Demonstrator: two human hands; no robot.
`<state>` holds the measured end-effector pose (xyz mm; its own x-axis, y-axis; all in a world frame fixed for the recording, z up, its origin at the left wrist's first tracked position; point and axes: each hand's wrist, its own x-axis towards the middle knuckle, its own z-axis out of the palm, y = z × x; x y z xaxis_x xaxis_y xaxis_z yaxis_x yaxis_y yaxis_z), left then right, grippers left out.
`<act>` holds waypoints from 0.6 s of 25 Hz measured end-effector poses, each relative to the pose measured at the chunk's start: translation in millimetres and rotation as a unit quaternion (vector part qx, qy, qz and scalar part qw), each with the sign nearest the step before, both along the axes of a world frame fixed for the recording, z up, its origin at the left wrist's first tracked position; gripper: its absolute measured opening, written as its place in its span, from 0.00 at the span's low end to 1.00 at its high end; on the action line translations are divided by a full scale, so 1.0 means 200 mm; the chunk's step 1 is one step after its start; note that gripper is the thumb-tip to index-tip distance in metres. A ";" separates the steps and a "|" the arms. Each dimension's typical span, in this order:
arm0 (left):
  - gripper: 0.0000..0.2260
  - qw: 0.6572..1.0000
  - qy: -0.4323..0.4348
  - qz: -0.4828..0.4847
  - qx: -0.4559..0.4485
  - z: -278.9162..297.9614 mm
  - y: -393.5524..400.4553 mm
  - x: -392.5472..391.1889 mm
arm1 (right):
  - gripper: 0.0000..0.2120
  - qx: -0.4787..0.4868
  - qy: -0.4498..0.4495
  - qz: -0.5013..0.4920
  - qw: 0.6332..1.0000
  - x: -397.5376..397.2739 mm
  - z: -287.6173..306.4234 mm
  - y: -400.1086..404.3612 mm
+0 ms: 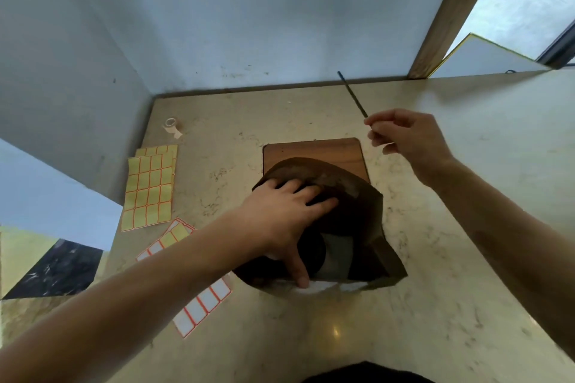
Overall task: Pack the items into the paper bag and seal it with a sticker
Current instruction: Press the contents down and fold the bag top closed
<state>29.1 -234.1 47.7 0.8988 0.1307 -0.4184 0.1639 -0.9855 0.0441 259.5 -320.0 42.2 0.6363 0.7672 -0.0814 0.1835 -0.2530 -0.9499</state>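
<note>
Marble counter [435, 258], pale walls [217, 9], brown bag [373, 211]

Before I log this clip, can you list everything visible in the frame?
brown paper bag: one, brown, centre of the counter, partly over the wooden board
wooden board: one, reddish brown, under the bag's far end
thin dark stick: one, dark, held up above the counter
label sheets: four, yellow or white with orange-red borders, left of the bag
tape roll: one, whitish, far left corner
counter: one, beige marble
wooden post: one, brown, upper right
left hand: rests on the bag, fingers spread
right hand: pinches the stick
</note>
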 end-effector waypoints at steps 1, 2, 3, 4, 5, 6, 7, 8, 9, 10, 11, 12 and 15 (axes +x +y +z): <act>0.55 1.000 0.009 0.004 0.002 0.01 -0.01 0.00 | 0.09 0.023 0.013 0.031 0.999 -0.06 0.13 -0.06; 0.56 1.000 0.018 0.008 0.005 0.01 -0.01 0.00 | 0.10 0.047 0.017 0.060 0.997 -0.12 0.25 -0.11; 0.56 1.000 0.026 0.011 0.008 0.02 -0.01 0.00 | 0.10 0.070 0.002 0.084 0.994 -0.18 0.36 -0.16; 0.56 0.999 0.034 0.016 0.011 0.02 -0.01 0.00 | 0.09 0.089 -0.028 0.100 0.991 -0.24 0.45 -0.21; 0.55 0.999 0.040 0.023 0.011 0.03 -0.02 0.00 | 0.09 0.106 -0.069 0.108 0.986 -0.31 0.54 -0.26; 0.55 0.998 0.045 0.031 0.009 0.04 -0.02 0.00 | 0.10 0.120 -0.107 0.106 0.981 -0.38 0.61 -0.30; 0.55 0.998 0.047 0.036 0.008 0.05 -0.03 0.00 | 0.10 0.135 -0.139 0.102 0.976 -0.44 0.67 -0.34; 0.55 0.998 0.045 0.038 0.011 0.05 -0.03 0.00 | 0.10 0.146 -0.167 0.103 0.970 -0.50 0.72 -0.37; 0.54 0.998 0.044 0.039 0.013 0.05 -0.04 -0.01 | 0.10 0.145 -0.192 0.110 0.964 -0.56 0.75 -0.39; 0.54 0.998 0.044 0.040 0.013 0.06 -0.04 -0.01 | 0.09 0.134 -0.215 0.120 0.960 -0.61 0.77 -0.40; 0.54 0.998 0.045 0.044 0.012 0.06 -0.04 -0.01 | 0.09 0.119 -0.236 0.130 0.956 -0.66 0.78 -0.42; 0.54 0.998 0.048 0.047 0.011 0.06 -0.05 -0.01 | 0.08 0.106 -0.255 0.133 0.952 -0.70 0.78 -0.43; 0.54 0.997 0.054 0.048 0.016 0.06 -0.05 -0.02 | 0.06 0.061 -0.298 0.151 0.941 -0.78 0.74 -0.42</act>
<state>25.0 -243.9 59.2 0.8317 0.2286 -0.5060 0.2591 -0.9658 -0.0104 102.9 -404.7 189.3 0.2928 0.9004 0.3219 0.7389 0.0005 -0.6738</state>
